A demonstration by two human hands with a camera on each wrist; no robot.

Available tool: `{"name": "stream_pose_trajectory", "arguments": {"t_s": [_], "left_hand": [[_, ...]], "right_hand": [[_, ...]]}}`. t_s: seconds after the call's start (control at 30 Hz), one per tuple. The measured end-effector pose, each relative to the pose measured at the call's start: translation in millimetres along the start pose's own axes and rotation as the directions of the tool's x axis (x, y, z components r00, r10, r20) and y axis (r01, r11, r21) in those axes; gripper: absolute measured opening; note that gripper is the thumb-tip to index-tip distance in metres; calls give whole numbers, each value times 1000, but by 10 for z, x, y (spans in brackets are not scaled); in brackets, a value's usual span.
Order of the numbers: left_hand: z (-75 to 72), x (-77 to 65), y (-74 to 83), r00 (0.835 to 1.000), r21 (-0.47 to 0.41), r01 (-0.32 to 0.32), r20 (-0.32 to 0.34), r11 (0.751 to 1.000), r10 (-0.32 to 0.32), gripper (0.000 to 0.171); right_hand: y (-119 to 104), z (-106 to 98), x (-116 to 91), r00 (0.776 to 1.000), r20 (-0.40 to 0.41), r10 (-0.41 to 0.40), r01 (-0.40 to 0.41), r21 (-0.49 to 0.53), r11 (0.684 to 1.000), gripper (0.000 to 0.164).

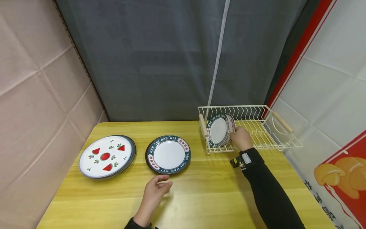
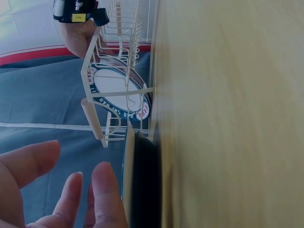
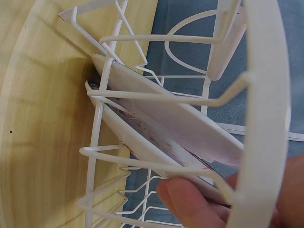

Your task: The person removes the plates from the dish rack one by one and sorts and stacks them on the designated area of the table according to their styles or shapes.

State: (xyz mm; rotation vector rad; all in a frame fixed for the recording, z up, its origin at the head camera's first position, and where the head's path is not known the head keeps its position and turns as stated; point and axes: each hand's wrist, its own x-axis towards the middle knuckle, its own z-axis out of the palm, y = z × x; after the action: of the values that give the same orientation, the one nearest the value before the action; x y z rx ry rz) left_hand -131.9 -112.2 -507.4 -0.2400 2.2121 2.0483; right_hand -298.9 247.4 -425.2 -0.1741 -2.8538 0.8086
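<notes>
My right hand (image 1: 242, 138) pinches the edge of a red-patterned white plate (image 3: 142, 145) standing on edge in the white wire dish rack (image 1: 260, 130). Left of it, a green-rimmed plate (image 1: 218, 131) leans upright in the rack's left end, its lettering facing out. In the right wrist view the two plates sit close together between the wires. Below a flat stack topped by another green-rimmed plate (image 1: 170, 155), my left hand (image 1: 154, 192) hovers with relaxed, parted fingers, holding nothing. Whether its fingertips touch the stack's rim I cannot tell.
A stack topped by a watermelon-patterned plate (image 1: 107, 156) lies at the left of the wooden table (image 1: 200, 197). The rack has wooden handles (image 1: 282, 122) at both ends. A grey curtain (image 1: 143, 63) hangs behind; white-tiled sheets (image 1: 328, 86) flank the sides.
</notes>
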Motion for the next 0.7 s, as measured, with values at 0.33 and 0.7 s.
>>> {"name": "stream_pose_trajectory", "arguments": {"t_s": [0.33, 0.7], "left_hand": [[-10, -31, -21, 1000, 13, 13, -14, 1000, -13, 39], [-29, -18, -25, 1000, 10, 17, -21, 1000, -17, 39]], "right_hand": [[-37, -36, 18, 995, -94, 8, -10, -21, 1000, 24], [-97, -295, -36, 931, -353, -96, 71, -85, 994, 20]]}}
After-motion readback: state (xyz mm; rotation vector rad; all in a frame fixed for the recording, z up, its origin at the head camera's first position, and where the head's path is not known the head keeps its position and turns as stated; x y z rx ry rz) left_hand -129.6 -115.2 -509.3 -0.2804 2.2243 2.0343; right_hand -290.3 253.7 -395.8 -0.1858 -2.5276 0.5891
